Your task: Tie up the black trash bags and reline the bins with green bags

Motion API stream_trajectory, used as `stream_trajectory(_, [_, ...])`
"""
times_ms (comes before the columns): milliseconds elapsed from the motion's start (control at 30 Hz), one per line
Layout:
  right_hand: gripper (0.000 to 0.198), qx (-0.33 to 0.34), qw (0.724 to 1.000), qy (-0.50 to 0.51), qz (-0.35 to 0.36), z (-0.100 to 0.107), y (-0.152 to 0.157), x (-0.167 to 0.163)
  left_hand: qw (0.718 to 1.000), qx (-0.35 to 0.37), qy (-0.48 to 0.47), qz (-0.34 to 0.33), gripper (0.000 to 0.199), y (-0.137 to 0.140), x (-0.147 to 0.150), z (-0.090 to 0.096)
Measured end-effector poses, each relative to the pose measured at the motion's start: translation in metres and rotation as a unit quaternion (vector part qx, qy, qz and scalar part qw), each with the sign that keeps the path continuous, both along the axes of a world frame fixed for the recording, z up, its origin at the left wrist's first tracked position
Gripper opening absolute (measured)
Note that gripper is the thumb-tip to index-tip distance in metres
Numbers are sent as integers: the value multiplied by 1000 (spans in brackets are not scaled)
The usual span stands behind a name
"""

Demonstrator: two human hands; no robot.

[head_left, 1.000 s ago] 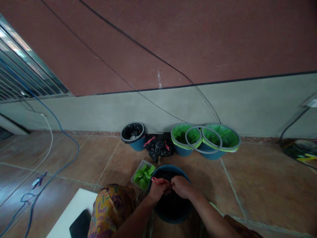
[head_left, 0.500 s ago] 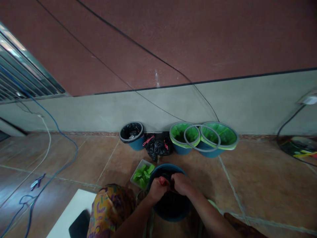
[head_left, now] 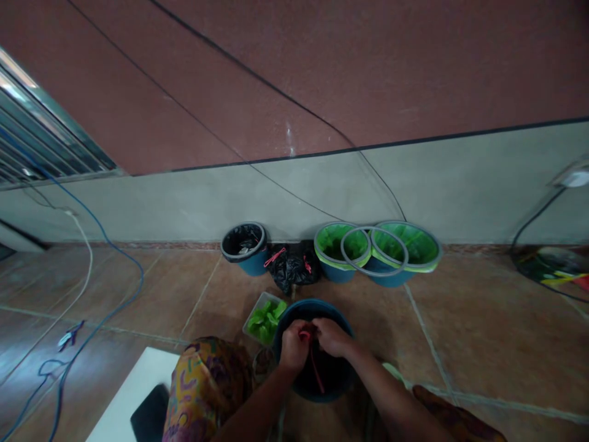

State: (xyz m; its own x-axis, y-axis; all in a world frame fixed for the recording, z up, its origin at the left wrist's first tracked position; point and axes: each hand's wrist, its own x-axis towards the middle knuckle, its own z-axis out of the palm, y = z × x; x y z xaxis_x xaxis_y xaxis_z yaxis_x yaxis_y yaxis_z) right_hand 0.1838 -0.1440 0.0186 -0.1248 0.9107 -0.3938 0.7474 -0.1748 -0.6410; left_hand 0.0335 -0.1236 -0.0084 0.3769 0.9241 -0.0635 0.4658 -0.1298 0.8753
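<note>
My left hand [head_left: 294, 348] and my right hand [head_left: 332, 337] meet over a dark blue bucket [head_left: 340, 309] that stands on the floor between my knees. A red drawstring [head_left: 317, 371] sticks out of my closed left hand, and its loose length hangs into the bucket. The fingers of my right hand are closed right beside it; what they pinch is hidden. The bucket's inside is dark, so its contents cannot be made out. Just left of the bucket, a clear tub [head_left: 251, 325] holds green leafy pieces [head_left: 265, 322].
Along the wall stand a black-lined bucket [head_left: 252, 264], black plastic bags [head_left: 299, 267] with red ties, and two green-lined buckets [head_left: 339, 273] [head_left: 391, 277] with grey rings [head_left: 352, 261] across them. A blue cable [head_left: 103, 227] and a white board [head_left: 133, 383] lie to the left.
A length of the red drawstring now hangs down into the bucket; before, only a red bit showed at my left hand. My hands have moved closer together.
</note>
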Motion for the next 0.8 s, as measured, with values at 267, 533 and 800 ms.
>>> stream_trajectory(267, [29, -27, 1000, -11, -11, 9, -1, -3, 999, -40, 12, 33, 10, -7, -2, -10])
stream_trajectory(533, [30, -10, 996, -80, -27, 4, -5, -1, 997, -67, 23, -7, 12, -3, -7, -5])
stream_trajectory(800, [33, -25, 989, -137, -45, 7, -8, 4, 993, -98, 59, 20, 24, -8, -19, -11])
